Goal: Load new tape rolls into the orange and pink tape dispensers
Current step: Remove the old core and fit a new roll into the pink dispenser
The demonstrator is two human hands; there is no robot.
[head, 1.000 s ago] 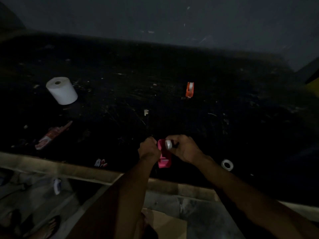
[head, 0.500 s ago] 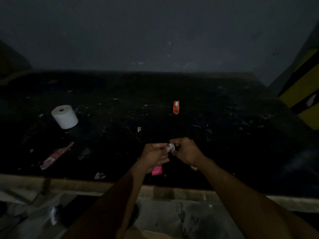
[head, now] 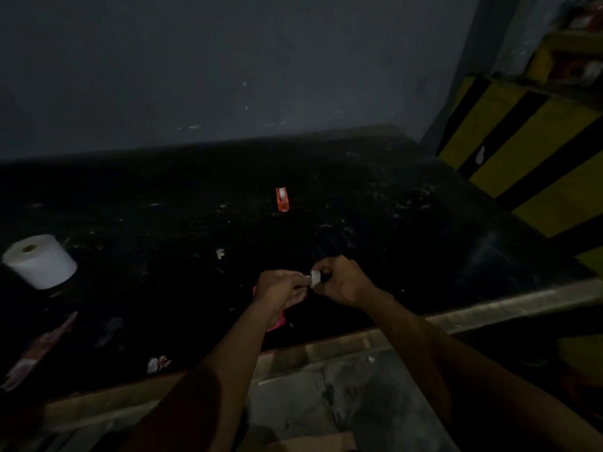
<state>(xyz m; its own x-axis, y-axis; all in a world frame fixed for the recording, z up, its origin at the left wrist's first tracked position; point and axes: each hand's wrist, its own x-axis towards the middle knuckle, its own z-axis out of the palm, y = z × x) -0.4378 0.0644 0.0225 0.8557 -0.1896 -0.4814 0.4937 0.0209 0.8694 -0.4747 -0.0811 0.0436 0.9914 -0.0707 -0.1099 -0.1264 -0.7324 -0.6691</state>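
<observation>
A small white tape roll (head: 315,278) is pinched in my right hand (head: 342,282), and the fingertips of my left hand (head: 280,290) meet it from the left. The pink tape dispenser (head: 277,322) lies on the dark table just under my left wrist, mostly hidden by it. The orange tape dispenser (head: 282,199), with a white roll in it, stands alone farther back near the table's middle. Whether my left hand also grips the pink dispenser cannot be told.
A large white paper roll (head: 40,261) stands at the left. A red-and-white wrapper (head: 39,350) and a small scrap (head: 158,364) lie near the table's front edge (head: 359,344). A yellow-and-black striped barrier (head: 538,164) stands at the right, a grey wall behind.
The pink dispenser, held up between both hands a second ago, now lies low under my left wrist. Both hands have closed on the small white roll. The view has swung up and right.
</observation>
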